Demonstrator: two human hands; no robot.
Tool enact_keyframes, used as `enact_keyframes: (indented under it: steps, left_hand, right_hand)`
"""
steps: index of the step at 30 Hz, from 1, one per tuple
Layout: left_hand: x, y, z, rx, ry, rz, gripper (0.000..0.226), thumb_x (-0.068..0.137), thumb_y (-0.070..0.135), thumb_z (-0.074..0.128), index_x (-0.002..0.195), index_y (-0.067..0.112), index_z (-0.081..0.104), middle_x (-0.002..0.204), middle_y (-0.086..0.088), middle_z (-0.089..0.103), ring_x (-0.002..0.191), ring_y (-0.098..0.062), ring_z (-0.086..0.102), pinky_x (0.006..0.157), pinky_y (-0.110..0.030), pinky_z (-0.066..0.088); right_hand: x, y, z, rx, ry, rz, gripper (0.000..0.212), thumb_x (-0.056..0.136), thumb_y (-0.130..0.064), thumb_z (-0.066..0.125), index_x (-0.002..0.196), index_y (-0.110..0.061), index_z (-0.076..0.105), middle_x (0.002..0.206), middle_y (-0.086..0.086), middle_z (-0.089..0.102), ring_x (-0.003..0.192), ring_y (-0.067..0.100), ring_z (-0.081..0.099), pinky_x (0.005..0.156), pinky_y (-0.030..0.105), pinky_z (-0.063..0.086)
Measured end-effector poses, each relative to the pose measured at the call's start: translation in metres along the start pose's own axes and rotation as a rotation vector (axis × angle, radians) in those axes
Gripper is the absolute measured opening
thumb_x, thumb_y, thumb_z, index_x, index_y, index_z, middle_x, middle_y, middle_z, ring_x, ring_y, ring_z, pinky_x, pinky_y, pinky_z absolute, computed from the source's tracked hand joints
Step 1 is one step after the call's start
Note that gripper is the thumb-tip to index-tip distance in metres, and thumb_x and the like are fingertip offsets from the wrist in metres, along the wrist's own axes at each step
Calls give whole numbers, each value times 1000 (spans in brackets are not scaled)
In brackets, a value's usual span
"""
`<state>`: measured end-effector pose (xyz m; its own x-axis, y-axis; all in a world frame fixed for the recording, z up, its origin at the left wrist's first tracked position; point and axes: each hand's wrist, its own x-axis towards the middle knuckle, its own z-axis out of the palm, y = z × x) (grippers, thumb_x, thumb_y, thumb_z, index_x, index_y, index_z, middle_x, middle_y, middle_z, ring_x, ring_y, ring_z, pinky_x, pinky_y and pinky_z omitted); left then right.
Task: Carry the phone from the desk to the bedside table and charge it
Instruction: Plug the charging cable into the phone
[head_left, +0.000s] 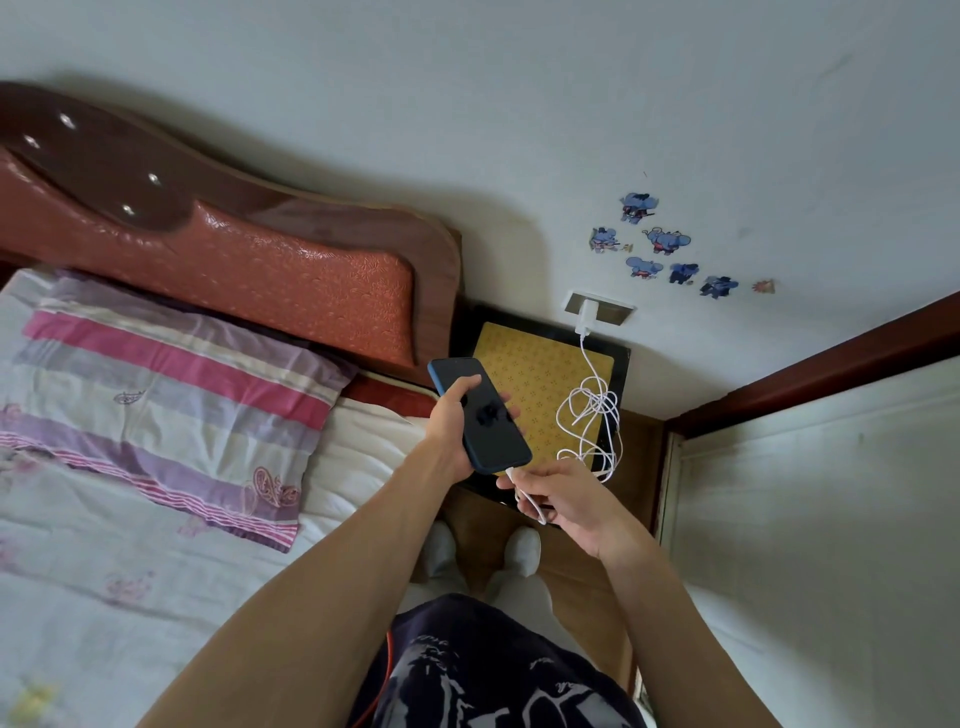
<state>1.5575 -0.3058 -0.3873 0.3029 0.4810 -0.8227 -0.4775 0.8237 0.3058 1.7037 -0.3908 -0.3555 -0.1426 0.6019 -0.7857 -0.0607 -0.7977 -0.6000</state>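
Observation:
A dark phone (488, 426) in a blue case is held in my left hand (452, 415), screen up, above the near left part of the bedside table (540, 379), which has a yellow patterned top. My right hand (556, 493) pinches the plug end of a white charging cable (592, 410) right at the phone's bottom edge; I cannot tell whether the plug is seated. The cable lies in a loose tangle on the table and runs up to a white charger (587, 314) plugged into a wall socket.
A bed (130, 519) with a striped pillow (171, 395) and a red headboard (249, 260) is on the left. A white door (821, 519) with a dark frame stands on the right. Cartoon stickers (665, 244) dot the wall.

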Motion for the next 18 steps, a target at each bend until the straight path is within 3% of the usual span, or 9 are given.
enact_keyframes:
  steps: [4,8,11,14,18]
  left_hand:
    - [-1,-5,-3,-9,33,-1,41,86,39,57,100,1,63,86,-17,65,73,-28,62,74,-41,56]
    - [-1,-8,-1,-10,44,17,38,87,35,57,104,1,60,94,-16,60,70,-27,61,71,-41,56]
    - [1,-9,0,0,48,16,41,85,36,60,108,2,59,93,-16,61,69,-27,61,66,-40,58]
    - [6,-5,-3,23,51,0,44,83,39,63,107,2,62,93,-17,64,71,-29,64,66,-40,60]
    - [16,-4,-4,63,86,-21,41,80,39,69,95,1,68,80,-17,72,70,-31,67,74,-44,59]
  right_hand:
    - [5,1,3,-12,11,40,18,97,-11,63,95,4,74,91,4,77,71,15,59,64,24,51]
    - [9,2,4,-67,-6,69,19,96,-12,64,98,4,75,76,-6,77,73,16,59,62,24,51]
    - [10,4,1,-9,-22,78,15,95,-11,65,89,-1,74,86,0,78,72,16,59,57,22,49]
    - [11,3,-5,-17,-76,69,22,96,-15,66,97,4,75,73,1,74,67,16,62,51,18,46]
    - [20,-11,-21,-295,-23,69,29,94,-28,67,94,0,77,77,7,70,72,17,66,77,32,58]
